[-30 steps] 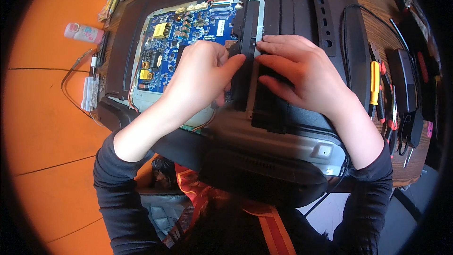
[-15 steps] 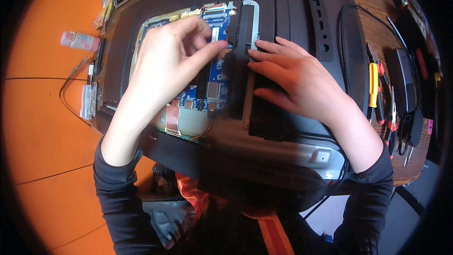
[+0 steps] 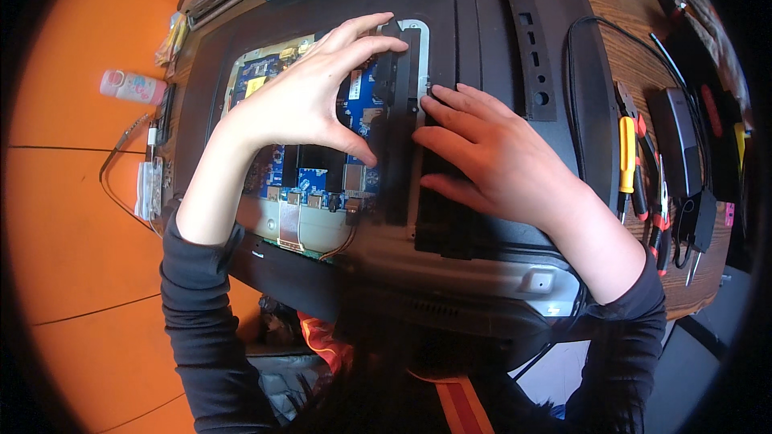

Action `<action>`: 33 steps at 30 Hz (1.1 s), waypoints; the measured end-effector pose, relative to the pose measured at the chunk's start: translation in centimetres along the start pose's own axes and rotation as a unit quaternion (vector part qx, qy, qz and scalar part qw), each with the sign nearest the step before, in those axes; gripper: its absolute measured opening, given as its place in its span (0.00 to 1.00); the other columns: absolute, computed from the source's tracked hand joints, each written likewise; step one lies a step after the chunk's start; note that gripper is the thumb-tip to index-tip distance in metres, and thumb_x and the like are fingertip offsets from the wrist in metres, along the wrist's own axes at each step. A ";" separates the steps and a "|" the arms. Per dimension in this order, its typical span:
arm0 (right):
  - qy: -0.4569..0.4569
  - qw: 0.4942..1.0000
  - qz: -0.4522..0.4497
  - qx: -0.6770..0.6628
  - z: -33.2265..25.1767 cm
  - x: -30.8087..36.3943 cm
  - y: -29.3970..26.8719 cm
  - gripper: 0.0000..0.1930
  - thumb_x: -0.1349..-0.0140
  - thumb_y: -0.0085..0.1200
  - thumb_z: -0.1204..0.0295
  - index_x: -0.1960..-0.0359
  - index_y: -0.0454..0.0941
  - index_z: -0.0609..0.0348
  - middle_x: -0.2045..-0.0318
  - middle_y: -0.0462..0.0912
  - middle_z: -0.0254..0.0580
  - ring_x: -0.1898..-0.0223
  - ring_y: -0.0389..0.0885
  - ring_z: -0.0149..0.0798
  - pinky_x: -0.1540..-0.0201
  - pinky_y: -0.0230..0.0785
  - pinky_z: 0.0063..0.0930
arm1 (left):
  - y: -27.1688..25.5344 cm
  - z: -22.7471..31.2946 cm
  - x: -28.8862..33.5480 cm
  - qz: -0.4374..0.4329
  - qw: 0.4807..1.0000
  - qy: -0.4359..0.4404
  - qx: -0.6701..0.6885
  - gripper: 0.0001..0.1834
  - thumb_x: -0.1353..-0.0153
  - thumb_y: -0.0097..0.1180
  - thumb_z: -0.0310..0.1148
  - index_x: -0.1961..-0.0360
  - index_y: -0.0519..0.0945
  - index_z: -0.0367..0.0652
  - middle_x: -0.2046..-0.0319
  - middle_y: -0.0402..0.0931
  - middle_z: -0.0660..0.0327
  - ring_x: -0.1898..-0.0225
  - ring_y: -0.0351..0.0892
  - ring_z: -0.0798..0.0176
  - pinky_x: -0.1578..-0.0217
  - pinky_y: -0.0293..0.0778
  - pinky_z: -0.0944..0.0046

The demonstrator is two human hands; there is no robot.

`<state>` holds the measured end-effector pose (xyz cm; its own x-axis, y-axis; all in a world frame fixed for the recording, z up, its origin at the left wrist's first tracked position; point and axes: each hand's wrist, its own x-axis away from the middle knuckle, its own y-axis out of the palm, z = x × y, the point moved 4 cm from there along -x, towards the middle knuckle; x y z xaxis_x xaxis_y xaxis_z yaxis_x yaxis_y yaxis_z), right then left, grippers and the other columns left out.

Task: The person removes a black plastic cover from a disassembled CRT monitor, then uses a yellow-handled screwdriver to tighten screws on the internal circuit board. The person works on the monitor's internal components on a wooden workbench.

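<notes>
A large black display housing point(image 3: 438, 0) lies back side up in front of me, with a blue circuit board point(image 3: 367, 96) showing in its opening. My left hand point(image 3: 293, 104) arches over the board. Its thumb and fingers are spread wide, the fingertips at the far end of a long black strip point(image 3: 396, 153) and the thumb beside it lower down. Part of the board is hidden under this hand. To the right of the strip, my right hand point(image 3: 507, 157) rests with fingers apart, fingertips by the pale metal edge point(image 3: 424, 40) of the opening.
A black strip with cut-outs point(image 3: 528, 40) lies on the housing's far right. On the wooden table to the right are a yellow-handled screwdriver point(image 3: 626, 153), red-and-black pliers point(image 3: 659, 229) and a black cable point(image 3: 572, 80). A pink-and-white bottle point(image 3: 133, 87) is at the left.
My left hand has opened from a loosely curled pose, its fingers reaching farther and its thumb shifting nearer to me. My right hand stays by the metal edge, slightly lower in view.
</notes>
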<state>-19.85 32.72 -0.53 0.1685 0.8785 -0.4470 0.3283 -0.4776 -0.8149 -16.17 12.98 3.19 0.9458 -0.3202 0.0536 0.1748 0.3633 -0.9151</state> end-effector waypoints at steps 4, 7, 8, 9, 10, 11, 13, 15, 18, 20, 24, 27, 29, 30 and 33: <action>0.001 1.000 -0.004 0.005 -0.1 0.0 -0.1 0.20 0.46 0.61 0.62 0.53 0.76 0.57 0.48 0.75 0.54 0.40 0.69 0.53 0.36 0.58 0.48 | -0.2 0.7 -0.1 0.014 1.000 0.013 -0.013 0.55 0.73 0.77 0.45 0.38 0.63 0.53 0.32 0.46 0.48 0.34 0.55 0.38 0.41 0.65 0.44; 0.006 1.000 -0.012 0.007 -0.1 0.0 -0.1 0.21 0.45 0.61 0.61 0.52 0.76 0.57 0.48 0.76 0.54 0.39 0.68 0.52 0.35 0.57 0.49 | -0.3 0.9 -0.5 0.016 1.000 -0.001 0.008 0.56 0.77 0.77 0.43 0.38 0.64 0.55 0.32 0.47 0.52 0.33 0.53 0.41 0.39 0.62 0.43; 0.005 1.000 -0.016 0.004 -0.2 0.0 0.0 0.21 0.45 0.61 0.61 0.52 0.76 0.56 0.48 0.76 0.54 0.39 0.68 0.52 0.35 0.56 0.49 | -0.3 0.9 -0.6 0.012 1.000 -0.019 0.016 0.57 0.79 0.76 0.42 0.39 0.65 0.55 0.32 0.47 0.54 0.32 0.52 0.43 0.38 0.60 0.42; 0.004 1.000 -0.020 0.000 -0.2 0.0 0.0 0.21 0.45 0.61 0.61 0.52 0.76 0.56 0.48 0.76 0.54 0.39 0.68 0.52 0.35 0.56 0.49 | -0.4 1.1 -0.6 0.012 1.000 -0.005 0.014 0.56 0.77 0.77 0.42 0.39 0.64 0.54 0.32 0.47 0.52 0.34 0.54 0.41 0.40 0.63 0.43; 0.006 1.000 -0.027 -0.002 -0.2 0.0 0.1 0.21 0.45 0.61 0.61 0.51 0.76 0.56 0.48 0.76 0.53 0.39 0.68 0.52 0.35 0.55 0.49 | -0.5 1.1 -0.6 0.007 1.000 0.001 0.005 0.55 0.75 0.77 0.43 0.39 0.63 0.54 0.32 0.46 0.50 0.35 0.56 0.39 0.42 0.66 0.45; -0.001 1.000 -0.017 -0.005 -0.2 0.0 0.0 0.21 0.45 0.61 0.62 0.51 0.76 0.56 0.48 0.76 0.53 0.40 0.69 0.52 0.35 0.56 0.49 | -0.6 1.3 -0.6 0.007 1.000 0.015 -0.013 0.54 0.72 0.78 0.43 0.39 0.63 0.53 0.33 0.45 0.48 0.37 0.58 0.37 0.43 0.69 0.46; -0.011 1.000 0.000 -0.009 -0.2 0.0 -0.1 0.21 0.46 0.62 0.62 0.52 0.76 0.57 0.49 0.76 0.54 0.40 0.70 0.52 0.36 0.58 0.49 | -0.7 1.3 -0.6 0.009 1.000 0.018 -0.013 0.54 0.73 0.78 0.43 0.40 0.63 0.53 0.33 0.45 0.48 0.37 0.58 0.37 0.43 0.68 0.46; 0.000 1.000 0.013 -0.001 -0.1 0.0 -0.1 0.21 0.46 0.62 0.64 0.52 0.76 0.57 0.49 0.76 0.54 0.41 0.70 0.53 0.37 0.59 0.49 | -0.6 1.2 -0.5 0.013 1.000 0.021 -0.012 0.53 0.73 0.78 0.44 0.40 0.63 0.54 0.33 0.45 0.48 0.37 0.58 0.37 0.43 0.68 0.46; 0.003 1.000 0.024 0.007 0.1 0.0 -0.1 0.21 0.47 0.63 0.65 0.52 0.76 0.57 0.50 0.76 0.55 0.42 0.71 0.53 0.38 0.61 0.49 | -0.4 0.6 -0.3 0.013 1.000 0.003 0.011 0.53 0.73 0.77 0.42 0.40 0.64 0.52 0.32 0.46 0.50 0.35 0.57 0.41 0.40 0.64 0.47; 0.001 1.000 0.025 0.008 0.2 0.0 0.0 0.21 0.47 0.63 0.65 0.52 0.76 0.57 0.50 0.76 0.55 0.42 0.71 0.53 0.38 0.62 0.49 | -0.2 -0.1 -0.2 0.010 0.999 -0.032 0.030 0.53 0.75 0.76 0.39 0.40 0.65 0.48 0.32 0.48 0.53 0.33 0.55 0.47 0.36 0.59 0.49; 0.000 1.000 0.030 -0.005 0.2 0.1 0.0 0.21 0.47 0.63 0.65 0.51 0.76 0.56 0.49 0.76 0.55 0.42 0.71 0.53 0.37 0.60 0.49 | -0.2 -0.8 -0.2 0.015 0.999 -0.024 0.019 0.51 0.70 0.75 0.41 0.40 0.65 0.47 0.33 0.48 0.53 0.34 0.57 0.48 0.36 0.59 0.51; -0.004 1.000 0.017 -0.004 0.2 0.1 0.1 0.22 0.46 0.62 0.64 0.50 0.76 0.56 0.48 0.75 0.55 0.41 0.70 0.52 0.36 0.58 0.49 | -0.2 -1.0 -0.2 0.009 1.000 -0.021 0.016 0.51 0.68 0.74 0.43 0.39 0.64 0.47 0.32 0.48 0.53 0.34 0.57 0.48 0.35 0.58 0.51; -0.007 1.000 0.006 -0.001 0.2 0.2 0.1 0.23 0.46 0.62 0.63 0.48 0.75 0.55 0.47 0.75 0.55 0.40 0.69 0.51 0.35 0.56 0.50 | -0.2 -1.0 -0.2 0.001 1.000 -0.015 0.024 0.52 0.68 0.74 0.44 0.38 0.63 0.48 0.32 0.47 0.52 0.33 0.55 0.47 0.35 0.58 0.50; -0.009 1.000 0.001 -0.001 0.2 0.2 0.1 0.24 0.46 0.62 0.62 0.48 0.75 0.55 0.47 0.75 0.55 0.40 0.69 0.51 0.34 0.55 0.50 | -0.2 -0.9 -0.2 -0.002 1.000 -0.014 0.024 0.53 0.68 0.74 0.45 0.37 0.63 0.48 0.31 0.46 0.52 0.33 0.54 0.47 0.35 0.58 0.50; -0.020 1.000 -0.017 -0.015 0.2 0.2 0.1 0.25 0.45 0.61 0.60 0.47 0.75 0.55 0.46 0.74 0.55 0.38 0.68 0.51 0.34 0.54 0.50 | -0.3 -0.6 0.1 -0.010 1.000 -0.010 0.020 0.54 0.69 0.75 0.45 0.37 0.62 0.49 0.31 0.45 0.52 0.32 0.52 0.46 0.35 0.58 0.49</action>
<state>-19.97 32.84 -0.82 0.1203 0.8926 -0.4346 0.3617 -0.4471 -0.8181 -16.31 12.32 3.24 0.9471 -0.3108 0.0801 0.2042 0.3909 -0.8975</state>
